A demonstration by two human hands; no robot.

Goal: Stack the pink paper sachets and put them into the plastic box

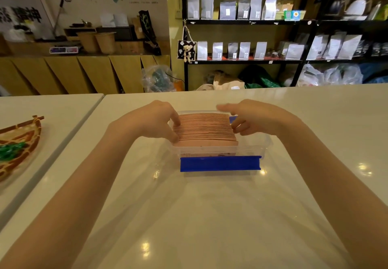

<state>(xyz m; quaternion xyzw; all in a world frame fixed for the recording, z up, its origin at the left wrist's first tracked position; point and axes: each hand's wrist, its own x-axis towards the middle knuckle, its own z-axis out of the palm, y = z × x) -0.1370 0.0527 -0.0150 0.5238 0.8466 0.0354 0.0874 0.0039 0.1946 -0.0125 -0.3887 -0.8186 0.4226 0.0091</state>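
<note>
While the box [220,150] sits on the counter [210,216], left hand [153,119] and right hand [256,116] fingers pinch the sachet stack [204,128] ends inside it.

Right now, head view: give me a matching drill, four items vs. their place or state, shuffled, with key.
Items:
1. pink sachets
2. left hand
3. right hand
4. woven basket

Places/states:
A. on the neighbouring table, far left
B. gripping the stack's right end
C. standing on edge, in a row inside the plastic box
D. gripping the stack's left end

Pairs: 1-C, 2-D, 3-B, 4-A
</note>
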